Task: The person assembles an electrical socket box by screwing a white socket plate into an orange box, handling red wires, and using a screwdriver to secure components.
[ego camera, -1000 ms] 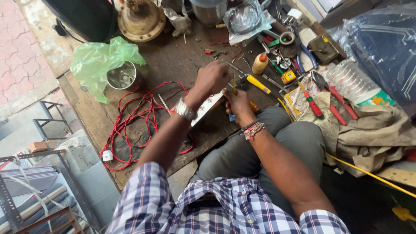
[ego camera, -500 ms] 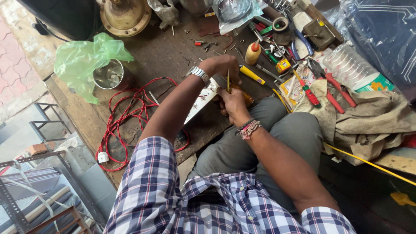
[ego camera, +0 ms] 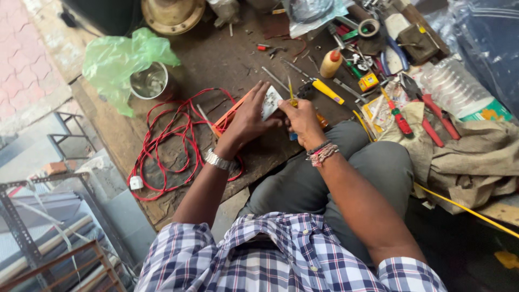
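Left hand: fingers spread and laid flat along the back of a small white plate, thumb at its lower edge; the plate is held tilted, just above the counter.
Right hand: closed in a fist around a thin yellow-handled tool whose shaft points up and away from the body; it meets the white plate at its right edge.
White plate, position: between the two hands, above the near edge of the counter and just in front of the knees; what the tool tip does on it is too small to tell.
Wrists: a metal watch on the left, a band of threads and beads on the right.
Red cable: loose coils on the counter under and left of the left forearm, ending in a white plug.
Yellow screwdriver: lying on the counter just beyond the right hand, apart from it.
Metal cup: left rear of the counter, partly wrapped in a green plastic bag.
Red-handled pliers: right of the hands, well apart, among other tools.
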